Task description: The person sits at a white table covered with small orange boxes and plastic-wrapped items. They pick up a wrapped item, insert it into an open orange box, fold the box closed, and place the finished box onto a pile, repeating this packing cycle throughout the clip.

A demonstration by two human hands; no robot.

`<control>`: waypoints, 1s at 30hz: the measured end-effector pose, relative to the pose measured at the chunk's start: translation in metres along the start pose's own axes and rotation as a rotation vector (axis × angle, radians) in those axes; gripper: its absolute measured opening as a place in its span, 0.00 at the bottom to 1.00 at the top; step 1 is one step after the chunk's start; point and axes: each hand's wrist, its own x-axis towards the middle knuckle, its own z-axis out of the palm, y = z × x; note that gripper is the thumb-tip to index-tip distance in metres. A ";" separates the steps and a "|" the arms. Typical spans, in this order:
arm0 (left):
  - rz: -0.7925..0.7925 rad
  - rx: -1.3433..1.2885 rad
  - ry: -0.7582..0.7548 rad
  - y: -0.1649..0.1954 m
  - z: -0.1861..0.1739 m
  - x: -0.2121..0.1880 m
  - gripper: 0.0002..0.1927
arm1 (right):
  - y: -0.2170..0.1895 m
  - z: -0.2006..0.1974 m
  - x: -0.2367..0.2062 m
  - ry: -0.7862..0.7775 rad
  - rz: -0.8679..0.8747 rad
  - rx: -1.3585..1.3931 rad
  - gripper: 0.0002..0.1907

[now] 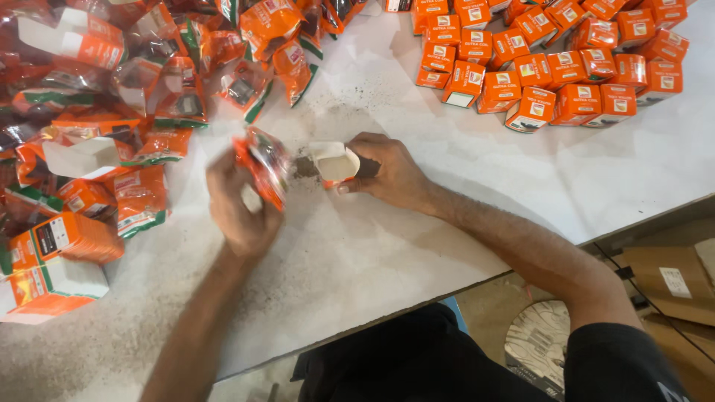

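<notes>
My left hand [237,205] grips a shiny orange plastic packet [262,165] and holds it just above the white table [357,246]. It is blurred by motion. My right hand [387,173] rests on the table and holds a small orange carton [335,164] on its side. The carton's white flaps are open toward the packet. The packet's tip is a few centimetres left of the carton's mouth. Dark dust [304,165] lies on the table between them.
A heap of orange packets [149,82] and flat cartons [71,238] fills the left side. Several closed orange boxes [551,59] stand in rows at the back right. The table's front edge runs diagonally; brown cardboard [666,279] lies below at the right.
</notes>
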 end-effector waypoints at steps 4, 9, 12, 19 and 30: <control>0.308 -0.125 -0.088 0.012 0.014 -0.010 0.25 | -0.002 0.009 0.003 -0.027 -0.057 -0.085 0.30; 0.188 0.129 -0.378 0.014 0.019 -0.009 0.27 | -0.003 0.012 0.003 -0.004 -0.088 -0.130 0.27; 0.080 0.090 -0.339 0.024 0.023 -0.007 0.20 | -0.004 0.013 0.002 -0.025 -0.071 -0.133 0.29; -0.325 0.088 -0.274 0.037 0.039 -0.003 0.14 | -0.011 0.014 0.002 -0.028 -0.049 -0.177 0.33; -0.977 -0.667 -0.332 0.003 0.057 -0.011 0.05 | 0.000 0.023 -0.007 0.022 -0.070 -0.196 0.38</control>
